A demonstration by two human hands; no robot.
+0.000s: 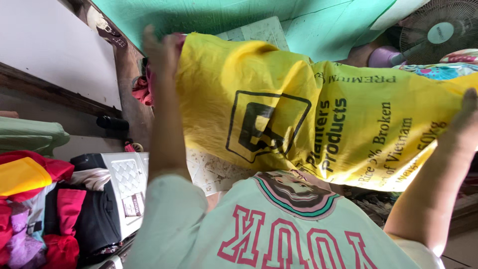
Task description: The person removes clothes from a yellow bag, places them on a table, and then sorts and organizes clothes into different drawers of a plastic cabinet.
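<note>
Left hand (pixel 158 52) grips one upper corner of a yellow sack (pixel 318 119), fingers closed over the fabric edge. Right hand (pixel 465 117) holds the opposite end of the sack at the right edge of the view; the fingers lie against the fabric, but the grip itself is partly cut off, so whether the hand is fully closed cannot be told.

Sack position: stretched between both hands, held up in front of the person's chest, spanning most of the view. Its surface bears a black square emblem and dark printed lettering. The lower edge hangs just above the collar of a pale green shirt (pixel 279 234) with pink lettering, worn by the person.

Surroundings:
- Behind the sack: a green wall (pixel 199 15) and a tiled floor area (pixel 259 31).
- Upper right: an electric fan (pixel 438 30) with a round grille.
- Lower left: a pile of folded clothes (pixel 35 199) in red, yellow, pink and black, beside a white plastic basket (pixel 127 184).
- Upper left: a white board (pixel 50 45) on a dark wooden frame.
</note>
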